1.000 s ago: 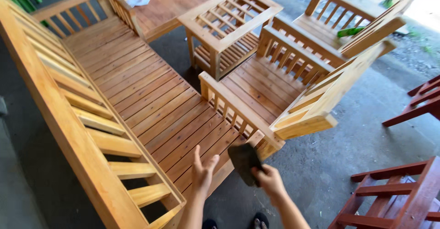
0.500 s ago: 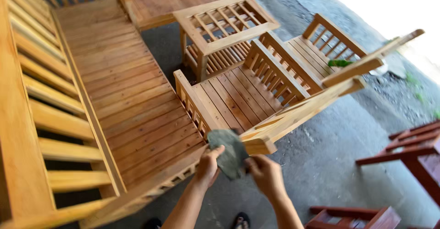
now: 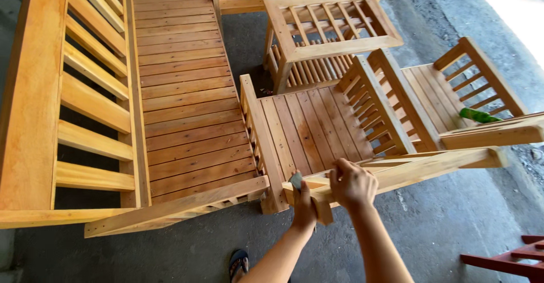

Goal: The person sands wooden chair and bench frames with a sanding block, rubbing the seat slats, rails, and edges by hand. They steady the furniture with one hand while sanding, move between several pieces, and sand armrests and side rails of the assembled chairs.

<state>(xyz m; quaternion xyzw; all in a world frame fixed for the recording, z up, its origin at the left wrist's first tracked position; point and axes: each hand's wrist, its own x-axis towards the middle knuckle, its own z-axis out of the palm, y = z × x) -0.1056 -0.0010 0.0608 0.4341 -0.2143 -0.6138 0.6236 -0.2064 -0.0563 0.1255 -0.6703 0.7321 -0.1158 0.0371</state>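
Concrete floor (image 3: 453,226) under slatted wooden chairs; right hand (image 3: 352,184) grips chair back (image 3: 408,172), left hand (image 3: 304,206) pinches dark pad (image 3: 295,180).

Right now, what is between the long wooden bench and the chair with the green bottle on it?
In the head view, another wooden chair stands between the long bench and the chair with the green bottle.

Two bare hands – left hand (image 3: 304,209), right hand (image 3: 352,184); two slatted wooden armchairs (image 3: 317,130) (image 3: 447,99); one long wooden bench (image 3: 113,101); one slatted side table (image 3: 328,31) – one green bottle (image 3: 479,115); one red chair (image 3: 510,258)
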